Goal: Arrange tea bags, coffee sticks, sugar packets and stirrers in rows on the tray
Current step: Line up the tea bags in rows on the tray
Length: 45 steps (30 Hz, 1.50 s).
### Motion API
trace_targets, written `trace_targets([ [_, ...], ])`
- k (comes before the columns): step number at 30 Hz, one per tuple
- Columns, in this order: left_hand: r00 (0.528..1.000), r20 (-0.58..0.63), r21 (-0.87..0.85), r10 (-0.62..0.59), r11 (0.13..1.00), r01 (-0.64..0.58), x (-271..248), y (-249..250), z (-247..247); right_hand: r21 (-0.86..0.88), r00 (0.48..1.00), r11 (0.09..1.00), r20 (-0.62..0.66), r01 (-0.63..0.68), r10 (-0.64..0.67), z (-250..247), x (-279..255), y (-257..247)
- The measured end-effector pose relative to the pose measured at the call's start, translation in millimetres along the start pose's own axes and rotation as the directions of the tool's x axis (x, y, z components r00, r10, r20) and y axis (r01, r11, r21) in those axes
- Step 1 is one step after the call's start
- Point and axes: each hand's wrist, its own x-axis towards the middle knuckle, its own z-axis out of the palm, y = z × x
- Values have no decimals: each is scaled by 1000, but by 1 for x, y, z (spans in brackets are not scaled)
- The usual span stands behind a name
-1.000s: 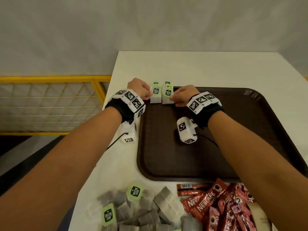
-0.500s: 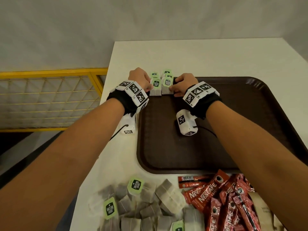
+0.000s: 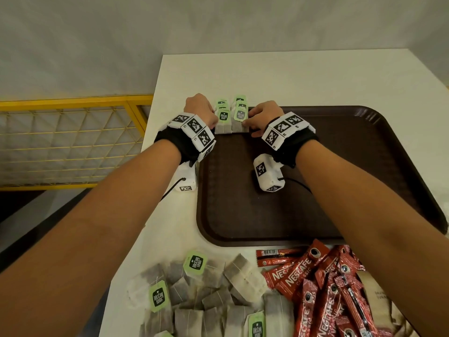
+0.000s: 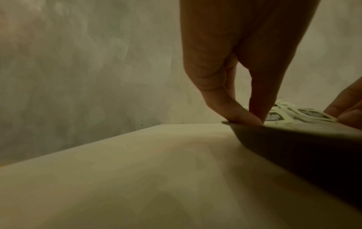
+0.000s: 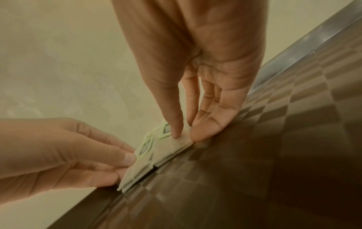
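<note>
A white rectangular table (image 3: 291, 76) stands against a pale grey wall, with a yellow wire-mesh railing (image 3: 73, 137) beyond its left edge. A dark brown textured plastic tray (image 3: 340, 190) lies on the table. At the tray's far left corner, two adjoining stacks of white paper tea bags with green tags (image 3: 230, 120) lie side by side, the far ends reaching over the tray's far rim.

The left hand (image 3: 200, 109) bears on the left side of the left stack, its fingertips (image 5: 125, 158) extended against the bags and down at the tray's left rim. The right hand (image 3: 262, 117) bears on the right stack: the thumb presses on top while the fingertips (image 5: 207, 130) rest against its right side, nothing being lifted. Both wrists carry black bands with white marker blocks.

On the table, near the tray's near edge, lies a loose pile of tea bags with green tags (image 3: 201, 295); just to its right lies a heap of red coffee sticks (image 3: 323, 288), and brown paper packets (image 3: 381, 295) show at the heap's right side.
</note>
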Motion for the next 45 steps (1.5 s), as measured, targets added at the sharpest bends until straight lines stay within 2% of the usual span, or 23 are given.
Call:
trace_targets([
  [4,1000,-1,37,19,999,-19,-1,2,-3,-4,1000,1000,0,0,0,-3,-1,1],
  [7,999,-33,-9,28,1000,-28,-9,4,-17,-12,999,1000,-29,18,-18,-11,-11,-2],
  [10,996,-54,-151,69,986,-76,-30,8,-42,-177,982,975,-105,136,-156,-21,-36,-11],
  [12,996,-48,-250,80,964,-89,-55,8,-56,-240,958,941,-95,240,-269,-25,-64,-17],
  [15,997,42,-310,70,949,-53,-101,1,-67,-214,940,916,53,341,-337,-19,-111,-18],
  [18,991,110,-271,76,961,-43,-151,-15,-75,-215,894,880,256,424,-369,-3,-159,-18],
  [22,966,255,-86,36,996,-15,-210,-40,-88,-220,788,821,489,527,-375,23,-215,-17],
  [26,939,338,31,-69,998,62,-256,-72,-90,-329,665,726,710,604,-232,49,-253,-10],
  [30,930,340,102,-138,989,110,-287,-99,-83,-422,645,646,751,636,-144,66,-279,3],
  [36,911,363,148,-195,977,151,-305,-116,-67,-492,649,518,740,700,-175,82,-291,9],
  [39,908,379,155,-180,979,129,-304,-117,-65,-472,646,553,745,686,-166,84,-289,12],
  [42,903,398,137,-159,984,113,-303,-116,-64,-393,638,663,751,638,-169,81,-286,15],
  [45,901,418,60,-113,993,97,-303,-115,-66,-312,667,764,717,564,-200,70,-280,15],
])
